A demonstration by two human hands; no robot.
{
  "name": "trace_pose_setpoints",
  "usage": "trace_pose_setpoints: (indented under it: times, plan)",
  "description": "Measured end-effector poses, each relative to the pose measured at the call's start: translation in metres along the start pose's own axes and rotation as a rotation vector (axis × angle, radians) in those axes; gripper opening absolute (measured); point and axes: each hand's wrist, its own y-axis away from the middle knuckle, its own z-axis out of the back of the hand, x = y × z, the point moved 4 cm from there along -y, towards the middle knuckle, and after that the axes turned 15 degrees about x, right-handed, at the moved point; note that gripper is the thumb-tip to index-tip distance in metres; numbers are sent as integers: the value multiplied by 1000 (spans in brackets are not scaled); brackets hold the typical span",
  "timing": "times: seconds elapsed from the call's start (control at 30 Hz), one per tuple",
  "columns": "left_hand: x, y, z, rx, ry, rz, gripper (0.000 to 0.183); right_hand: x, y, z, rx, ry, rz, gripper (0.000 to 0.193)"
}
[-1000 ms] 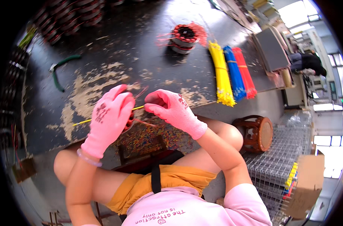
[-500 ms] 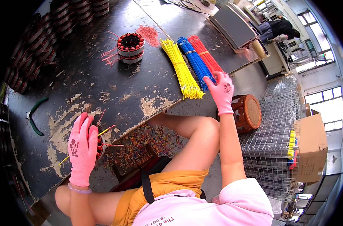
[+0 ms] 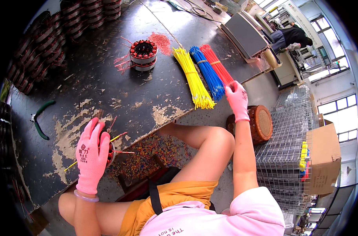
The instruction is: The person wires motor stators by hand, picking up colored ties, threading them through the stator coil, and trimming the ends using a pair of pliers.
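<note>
Left hand (image 3: 93, 151) loosely wraps 1 stator (image 3: 111, 154); right hand (image 3: 238, 101), grip closed, apparently pinches red wires (image 3: 215, 63): draw straight, avoiding tangles.

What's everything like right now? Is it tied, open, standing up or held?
Yellow wires, tied
Blue wires, tied
Red wires, tied
Pliers, lying, handles spread
Farther coil ring, upright, red ends poking out
Nearer coil ring, partly hidden by left hand
Right hand, fingers bent at red wires' near end
</note>
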Motion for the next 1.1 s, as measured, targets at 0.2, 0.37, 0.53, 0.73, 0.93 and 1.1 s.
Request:
trace_pose_setpoints:
  times: [0.2, 0.37, 0.53, 0.73, 0.93, 1.1]
  plan:
    - [-19, 3, 20, -235, -183, -139, 45, 82, 95, 46, -50, -672, 223, 7]
    - [-79, 15, 46, -447, -551, -463, 34, 241, 160, -29, 550, -627, 737, 13]
    - [-50, 15, 60, -421, -360, -344, 33, 257, 138, -94, 780, -833, 490, 16]
    - [-15, 15, 21, -267, 155, -29, 26, 270, 133, -164, 1162, -624, 372, 29]
    - [-3, 8, -1, -247, 206, -11, 30, 266, 143, -176, 964, -718, 491, 15]
    - [0, 4, 0, -77, 219, -97, 22, 250, 154, -148, 675, -497, 655, 10]
